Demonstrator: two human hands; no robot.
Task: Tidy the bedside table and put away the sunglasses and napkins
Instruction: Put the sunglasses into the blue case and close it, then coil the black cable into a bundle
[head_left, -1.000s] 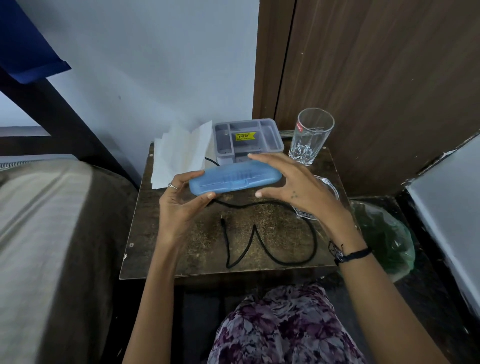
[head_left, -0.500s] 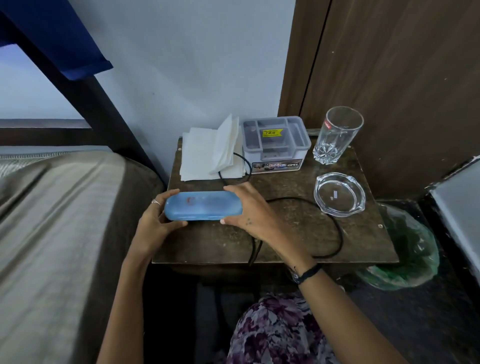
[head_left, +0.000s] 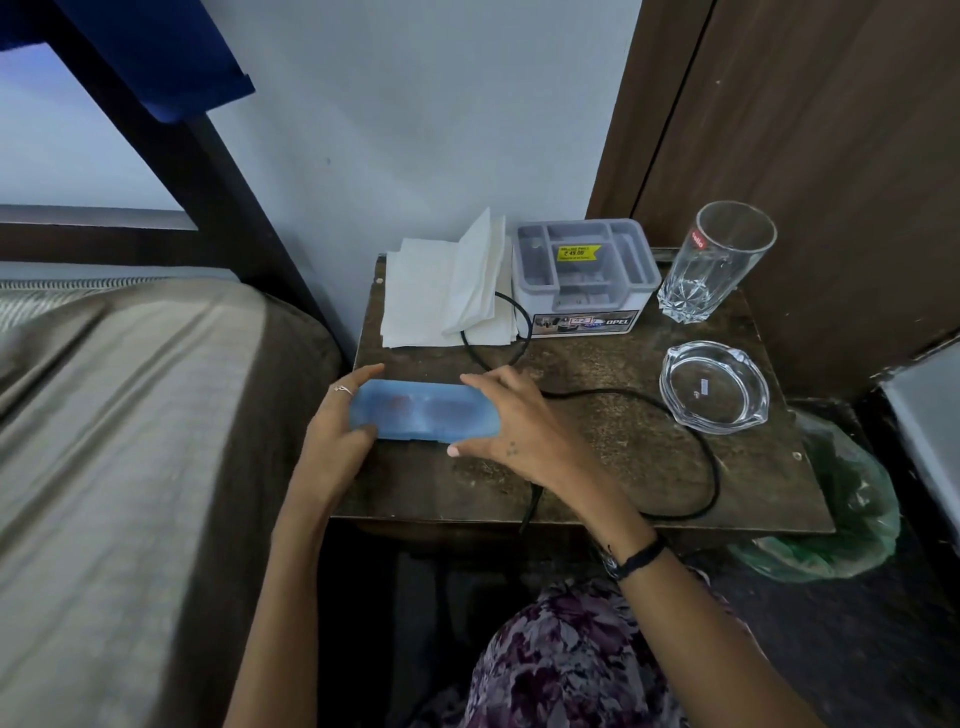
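Note:
A translucent blue glasses case (head_left: 423, 414) lies shut on the left front part of the brown bedside table (head_left: 597, 467); dark shapes show faintly through its lid. My left hand (head_left: 337, 436) grips its left end, thumb in front and fingers behind. My right hand (head_left: 511, 423) grips its right end the same way. A stack of white napkins (head_left: 441, 296) sits at the table's back left, with one folded napkin standing up on it. The sunglasses themselves are not plainly visible.
A grey compartment organiser (head_left: 584, 273) stands behind the case, a tall drinking glass (head_left: 714, 260) at the back right, a glass ashtray (head_left: 714, 387) in front of it. A black cable (head_left: 691, 441) loops across the table. Bed (head_left: 130, 441) at left, green bag (head_left: 841, 519) at right.
Both hands have brought the blue case down from above the table's middle to the left front of the tabletop, where it now rests. The view has shifted left.

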